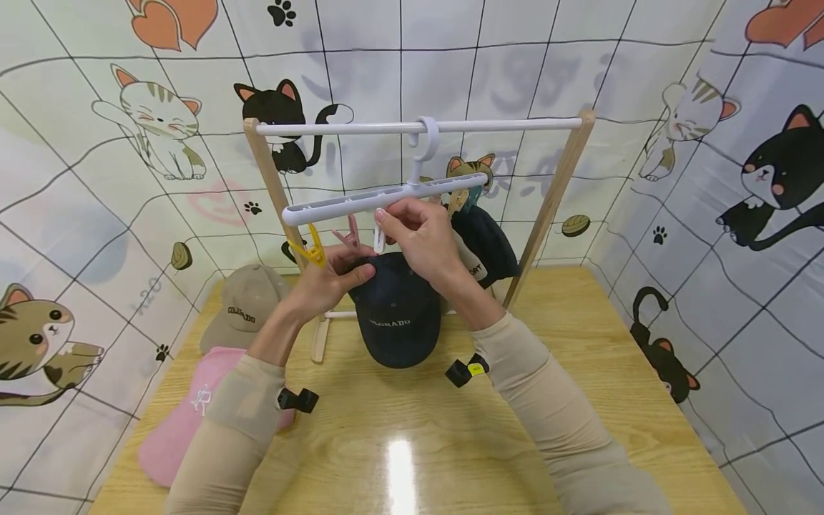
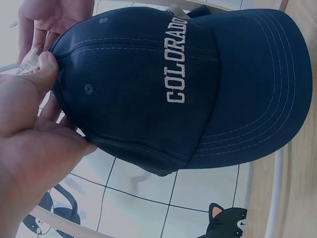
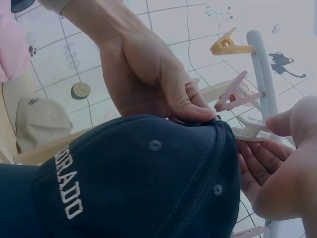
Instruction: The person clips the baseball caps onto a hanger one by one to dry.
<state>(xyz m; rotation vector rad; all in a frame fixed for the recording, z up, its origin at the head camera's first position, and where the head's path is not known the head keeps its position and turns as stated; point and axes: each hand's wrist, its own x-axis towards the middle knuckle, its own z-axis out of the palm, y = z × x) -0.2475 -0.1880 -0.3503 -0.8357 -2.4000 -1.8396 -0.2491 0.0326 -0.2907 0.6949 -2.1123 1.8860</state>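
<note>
A navy baseball cap (image 1: 398, 311) lettered COLORADO hangs brim down in front of the rack. My left hand (image 1: 325, 285) pinches its top edge between thumb and fingers. A white clothes clip (image 1: 379, 239) hangs under the white hanger (image 1: 350, 206), and my right hand (image 1: 421, 234) pinches it. In the right wrist view, the clip's tip (image 3: 247, 133) lies right at the cap's edge, close to my left thumb. To the left on the same hanger are a pink clip (image 1: 352, 232) and a yellow clip (image 1: 313, 247).
The hanger hooks over the white rod (image 1: 335, 129) of a wooden-legged rack (image 1: 547, 207). Behind my right hand hangs another dark cap (image 1: 486, 243). A beige cap (image 1: 247, 304) and a pink cap (image 1: 193, 422) lie on the table (image 1: 553, 336) at left.
</note>
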